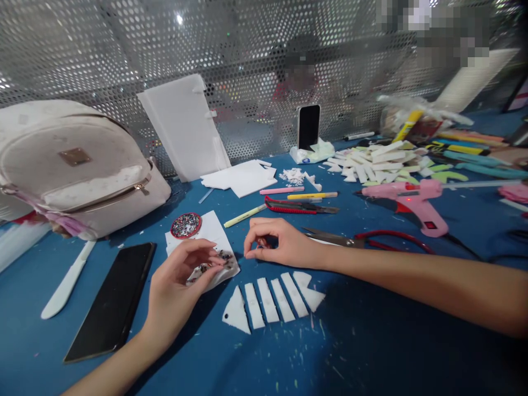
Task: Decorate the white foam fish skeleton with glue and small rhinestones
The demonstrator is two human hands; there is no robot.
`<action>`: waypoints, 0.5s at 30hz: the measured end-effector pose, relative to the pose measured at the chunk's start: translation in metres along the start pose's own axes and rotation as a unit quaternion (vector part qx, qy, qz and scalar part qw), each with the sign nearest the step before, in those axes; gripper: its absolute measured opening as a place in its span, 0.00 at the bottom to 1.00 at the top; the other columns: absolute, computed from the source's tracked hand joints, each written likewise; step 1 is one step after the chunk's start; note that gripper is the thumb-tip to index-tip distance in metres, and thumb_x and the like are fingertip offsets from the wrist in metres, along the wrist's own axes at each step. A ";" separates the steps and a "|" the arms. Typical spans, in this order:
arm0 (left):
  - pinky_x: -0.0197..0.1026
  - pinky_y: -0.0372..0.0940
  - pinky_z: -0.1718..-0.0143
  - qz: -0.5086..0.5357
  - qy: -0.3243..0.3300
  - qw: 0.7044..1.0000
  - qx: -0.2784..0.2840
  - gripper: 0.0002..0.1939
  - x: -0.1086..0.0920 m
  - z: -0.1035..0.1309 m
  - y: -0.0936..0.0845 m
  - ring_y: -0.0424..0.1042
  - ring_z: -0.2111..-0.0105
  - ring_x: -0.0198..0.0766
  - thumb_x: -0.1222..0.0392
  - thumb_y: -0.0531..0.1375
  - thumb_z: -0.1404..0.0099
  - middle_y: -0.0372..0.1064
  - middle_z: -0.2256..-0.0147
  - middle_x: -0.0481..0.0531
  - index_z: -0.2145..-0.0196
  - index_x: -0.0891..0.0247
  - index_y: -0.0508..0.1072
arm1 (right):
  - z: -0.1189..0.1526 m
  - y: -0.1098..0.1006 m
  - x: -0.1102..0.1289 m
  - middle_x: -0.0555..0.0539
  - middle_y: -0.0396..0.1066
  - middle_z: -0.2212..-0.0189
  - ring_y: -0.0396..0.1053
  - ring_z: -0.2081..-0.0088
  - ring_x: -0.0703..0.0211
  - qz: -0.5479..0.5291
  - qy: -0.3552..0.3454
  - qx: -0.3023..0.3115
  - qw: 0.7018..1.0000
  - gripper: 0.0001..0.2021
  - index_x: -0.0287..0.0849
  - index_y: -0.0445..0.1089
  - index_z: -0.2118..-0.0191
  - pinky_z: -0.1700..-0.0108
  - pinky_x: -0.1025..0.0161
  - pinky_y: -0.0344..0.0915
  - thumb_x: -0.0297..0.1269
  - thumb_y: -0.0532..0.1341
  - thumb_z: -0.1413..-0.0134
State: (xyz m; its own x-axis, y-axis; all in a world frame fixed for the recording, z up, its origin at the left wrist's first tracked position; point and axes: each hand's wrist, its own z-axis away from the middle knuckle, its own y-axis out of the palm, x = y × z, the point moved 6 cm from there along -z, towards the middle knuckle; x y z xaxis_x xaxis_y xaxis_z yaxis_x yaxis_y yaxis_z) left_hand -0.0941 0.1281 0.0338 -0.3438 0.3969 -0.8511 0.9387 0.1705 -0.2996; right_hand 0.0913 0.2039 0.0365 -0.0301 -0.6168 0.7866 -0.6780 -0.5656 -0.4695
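Desk (412, 352): blue, littered with fine scraps toward its near edge. A perforated metal panel (103, 49) rises along the far edge. Backpack (37, 170), pale, at the far left corner; white board (181, 126) leans on the panel beside it.

Left hand (177, 280): half open, fingers curved, thumb apart, over a white sheet (212, 225) with dark bits (225, 258) on it. Cannot tell whether the fingertips touch or hold any. Right hand (284, 242): curled, thumb and index tips brought together; anything between them too small to tell.

Fish cutout (268, 300): white, in six separate pieces (head, four strips, tail), laid in a row near the middle of the near edge, between the forearms. Head points to the left edge.

Dark slab-like device (113, 302) toward the left edge; pink glue gun (412, 201), small red light lit, toward the right edge. White offcuts (383, 162) heaped near the far right corner. Mid-desk: scissors (338, 238), red cutter (292, 207). Phone (308, 127) stands at the far edge. Red-rimmed dish (186, 225) of dark speckles sits on the sheet.

Markings: metal plate (75, 157) on the backpack, illegible; print on the yellow pen (312, 195), too small to read.
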 end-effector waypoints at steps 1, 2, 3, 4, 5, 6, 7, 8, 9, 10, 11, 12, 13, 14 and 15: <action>0.36 0.76 0.58 -0.002 0.001 1.000 0.000 0.14 0.000 0.000 0.000 0.79 0.65 0.35 0.68 0.66 0.38 0.75 0.64 0.48 0.55 0.60 0.74 | 0.000 0.000 0.000 0.53 0.61 0.71 0.58 0.72 0.67 0.000 0.000 0.000 1.000 0.03 0.38 0.75 0.66 0.68 0.67 0.58 0.32 0.67 0.42; 0.37 0.76 0.58 -0.005 0.001 1.000 0.001 0.14 0.001 0.000 0.000 0.79 0.65 0.36 0.68 0.66 0.38 0.75 0.64 0.48 0.55 0.60 0.74 | 0.000 0.000 0.000 0.53 0.61 0.71 0.58 0.72 0.67 0.001 0.001 0.000 1.000 0.03 0.38 0.75 0.66 0.68 0.67 0.58 0.32 0.67 0.42; 0.37 0.76 0.58 -0.009 0.002 1.000 0.000 0.14 0.001 0.000 -0.001 0.79 0.65 0.36 0.68 0.66 0.38 0.75 0.63 0.49 0.55 0.60 0.74 | 0.000 0.000 0.000 0.53 0.61 0.72 0.58 0.72 0.67 0.002 0.002 0.001 1.000 0.03 0.38 0.75 0.66 0.68 0.67 0.58 0.32 0.67 0.42; 0.38 0.76 0.58 -0.015 0.004 1.000 -0.002 0.14 0.001 0.001 -0.001 0.79 0.65 0.36 0.68 0.66 0.38 0.75 0.63 0.49 0.55 0.60 0.74 | 0.000 0.000 0.000 0.53 0.61 0.72 0.58 0.72 0.67 0.003 0.004 0.002 1.000 0.03 0.38 0.75 0.66 0.68 0.67 0.58 0.32 0.67 0.42; 0.38 0.76 0.58 -0.021 0.006 1.000 -0.005 0.14 0.001 0.001 -0.002 0.79 0.65 0.37 0.68 0.67 0.38 0.75 0.63 0.49 0.55 0.60 0.74 | 0.000 0.000 0.000 0.53 0.61 0.72 0.58 0.72 0.67 0.004 0.006 0.002 1.000 0.03 0.39 0.75 0.66 0.68 0.67 0.58 0.32 0.67 0.42; 0.38 0.76 0.58 -0.026 0.008 1.000 -0.006 0.14 0.001 0.002 -0.002 0.79 0.65 0.37 0.68 0.67 0.38 0.75 0.63 0.49 0.55 0.60 0.74 | 0.000 0.000 -0.001 0.53 0.61 0.72 0.58 0.72 0.67 0.005 0.007 0.003 1.000 0.03 0.39 0.75 0.66 0.68 0.67 0.58 0.32 0.67 0.42; 0.38 0.76 0.58 -0.030 0.010 0.999 -0.007 0.14 0.001 0.002 -0.003 0.78 0.65 0.37 0.68 0.66 0.38 0.75 0.63 0.49 0.55 0.60 0.74 | 0.000 0.000 -0.001 0.53 0.61 0.72 0.58 0.72 0.67 0.006 0.007 0.003 1.000 0.03 0.39 0.75 0.66 0.68 0.67 0.58 0.32 0.67 0.42; 0.38 0.76 0.58 -0.032 0.011 0.999 -0.006 0.14 0.000 0.003 -0.003 0.78 0.64 0.36 0.68 0.66 0.38 0.75 0.63 0.49 0.55 0.60 0.73 | 0.000 0.000 -0.001 0.53 0.61 0.71 0.58 0.72 0.67 0.007 0.007 0.004 1.000 0.03 0.39 0.75 0.66 0.68 0.66 0.58 0.33 0.67 0.42; 0.38 0.76 0.57 -0.033 0.012 0.999 -0.005 0.14 0.000 0.003 -0.003 0.78 0.64 0.36 0.69 0.66 0.38 0.75 0.63 0.49 0.55 0.60 0.73 | 0.000 0.000 -0.001 0.53 0.61 0.71 0.58 0.72 0.67 0.008 0.006 0.005 1.000 0.03 0.39 0.75 0.65 0.68 0.66 0.58 0.33 0.67 0.42; 0.38 0.76 0.56 -0.032 0.013 0.999 -0.003 0.14 0.000 0.003 -0.002 0.78 0.64 0.36 0.69 0.66 0.37 0.75 0.62 0.49 0.55 0.60 0.73 | 0.000 0.000 -0.001 0.53 0.61 0.71 0.58 0.72 0.67 0.008 0.006 0.005 1.000 0.03 0.39 0.75 0.65 0.68 0.66 0.58 0.33 0.66 0.42; 0.38 0.76 0.56 -0.031 0.014 0.999 -0.002 0.14 -0.001 0.003 -0.002 0.78 0.63 0.36 0.69 0.66 0.37 0.74 0.62 0.49 0.55 0.60 0.73 | 0.000 0.000 -0.001 0.53 0.62 0.71 0.58 0.72 0.67 0.008 0.005 0.005 1.000 0.03 0.39 0.75 0.65 0.68 0.66 0.58 0.33 0.67 0.42; 0.38 0.76 0.56 -0.030 0.016 0.999 0.000 0.13 -0.002 0.002 -0.002 0.78 0.63 0.36 0.69 0.66 0.37 0.74 0.62 0.49 0.55 0.60 0.73 | 0.000 0.000 -0.001 0.53 0.62 0.71 0.58 0.72 0.67 0.008 0.005 0.005 1.000 0.03 0.39 0.75 0.65 0.68 0.66 0.58 0.33 0.67 0.42; 0.38 0.76 0.56 -0.030 0.020 0.999 0.001 0.13 -0.003 0.002 -0.001 0.78 0.63 0.36 0.69 0.65 0.37 0.74 0.62 0.49 0.55 0.60 0.73 | 0.000 0.000 0.000 0.53 0.62 0.71 0.58 0.72 0.67 0.008 0.005 0.005 1.000 0.03 0.39 0.75 0.65 0.68 0.66 0.58 0.33 0.67 0.42; 0.38 0.76 0.56 -0.029 0.023 0.999 0.003 0.13 -0.003 0.002 -0.001 0.78 0.63 0.36 0.69 0.65 0.37 0.74 0.63 0.49 0.55 0.60 0.73 | 0.000 0.000 0.000 0.53 0.62 0.71 0.58 0.72 0.67 0.008 0.006 0.005 1.000 0.03 0.39 0.75 0.65 0.68 0.66 0.58 0.33 0.67 0.42; 0.38 0.76 0.56 -0.030 0.025 0.999 0.004 0.13 -0.004 0.002 -0.001 0.78 0.63 0.36 0.69 0.65 0.37 0.74 0.63 0.49 0.55 0.60 0.73 | 0.000 0.001 0.000 0.53 0.62 0.71 0.58 0.72 0.67 0.007 0.006 0.006 1.000 0.03 0.39 0.75 0.65 0.68 0.66 0.58 0.32 0.66 0.42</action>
State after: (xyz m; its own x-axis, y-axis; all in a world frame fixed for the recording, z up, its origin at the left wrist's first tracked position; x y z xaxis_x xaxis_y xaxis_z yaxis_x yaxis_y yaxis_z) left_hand -0.0937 0.1246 0.0365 -0.3994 0.4314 -0.8089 0.9168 0.1884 -0.3522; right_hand 0.0908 0.2037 0.0364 -0.0477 -0.6181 0.7846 -0.6694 -0.5633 -0.4844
